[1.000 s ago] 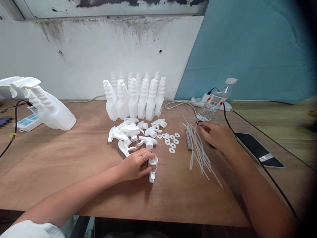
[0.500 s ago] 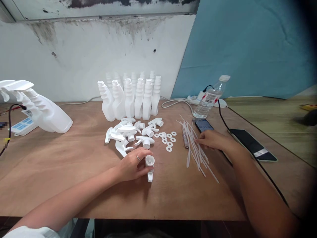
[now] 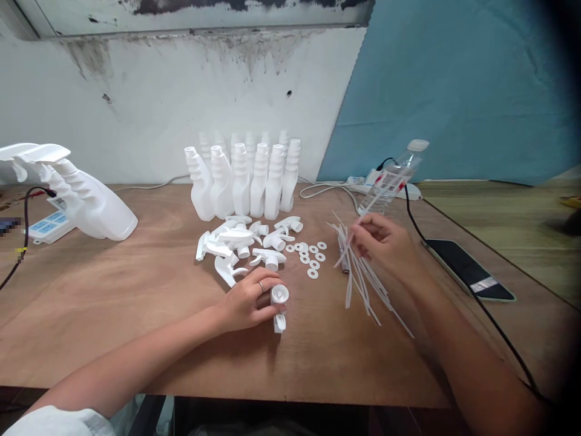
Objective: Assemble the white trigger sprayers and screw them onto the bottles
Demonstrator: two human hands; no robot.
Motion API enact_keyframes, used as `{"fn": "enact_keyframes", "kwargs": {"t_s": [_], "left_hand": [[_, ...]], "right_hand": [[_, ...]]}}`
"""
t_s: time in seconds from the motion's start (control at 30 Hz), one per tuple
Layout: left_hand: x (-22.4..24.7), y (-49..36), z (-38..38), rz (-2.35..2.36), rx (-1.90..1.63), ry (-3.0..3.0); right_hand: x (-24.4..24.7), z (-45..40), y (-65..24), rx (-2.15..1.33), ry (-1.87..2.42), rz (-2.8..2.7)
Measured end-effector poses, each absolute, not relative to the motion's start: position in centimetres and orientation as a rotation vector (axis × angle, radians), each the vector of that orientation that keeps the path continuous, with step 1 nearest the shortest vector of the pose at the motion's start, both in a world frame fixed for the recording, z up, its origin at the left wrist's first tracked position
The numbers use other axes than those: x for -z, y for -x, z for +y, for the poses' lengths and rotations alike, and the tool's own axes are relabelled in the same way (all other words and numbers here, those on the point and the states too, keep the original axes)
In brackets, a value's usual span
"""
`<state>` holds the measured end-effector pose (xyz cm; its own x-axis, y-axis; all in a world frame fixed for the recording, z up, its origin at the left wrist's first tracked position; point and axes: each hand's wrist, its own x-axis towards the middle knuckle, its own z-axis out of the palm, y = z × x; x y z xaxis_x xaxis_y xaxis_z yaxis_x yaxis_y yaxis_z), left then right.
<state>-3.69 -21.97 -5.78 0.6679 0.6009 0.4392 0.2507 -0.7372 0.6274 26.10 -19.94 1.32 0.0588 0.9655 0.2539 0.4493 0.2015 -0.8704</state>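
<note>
My left hand (image 3: 255, 301) grips a white spray head (image 3: 280, 295), its round socket facing up and its trigger end toward me. Between the fingertips of my right hand (image 3: 380, 242) is a thin white tube (image 3: 373, 201), slanting above a loose bundle of similar tubes (image 3: 362, 281). Several white spray heads (image 3: 236, 239) lie in a pile beyond my left hand. To the right of that pile, several flat white rings (image 3: 313, 274) are scattered on the wooden table (image 3: 190, 357).
White bottles (image 3: 274, 184) stand in rows near the wall. Bottles with spray heads (image 3: 102, 206) stand at the left beside a power strip (image 3: 51, 227). At the right are a clear water bottle (image 3: 385, 188), a phone (image 3: 469, 269) and a black cable (image 3: 499, 339).
My right hand has risen from the bundle with one tube pinched in its fingers. My left hand still holds the spray head in nearly the same place. The view has shifted slightly.
</note>
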Motion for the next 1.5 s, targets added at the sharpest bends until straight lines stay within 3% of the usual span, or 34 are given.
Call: {"fn": "enact_keyframes", "kwargs": {"t_s": [0.17, 0.4, 0.57, 0.9, 1.5], "left_hand": [[6.0, 3.7, -21.9, 0.667, -0.884, -2.348], [6.1, 3.8, -21.9, 0.663, -0.88, -2.358], [6.2, 3.7, -21.9, 0.65, -0.904, -2.363], [6.7, 3.9, -21.7, 0.604, -0.905, -2.357], [6.4, 3.8, -21.6, 0.641, -0.857, -2.299]], "right_hand": [[2.1, -21.6, -21.1, -0.956, 0.932, -1.743], [4.0, -21.7, -19.8, -1.009, 0.88, -2.071], [3.4, -22.7, -18.5, -0.954, 0.696, -1.71], [3.7, -23.6, -17.8, -0.607, 0.74, -1.998], [3.9, -22.8, -17.3, -0.559, 0.607, -2.065]]}}
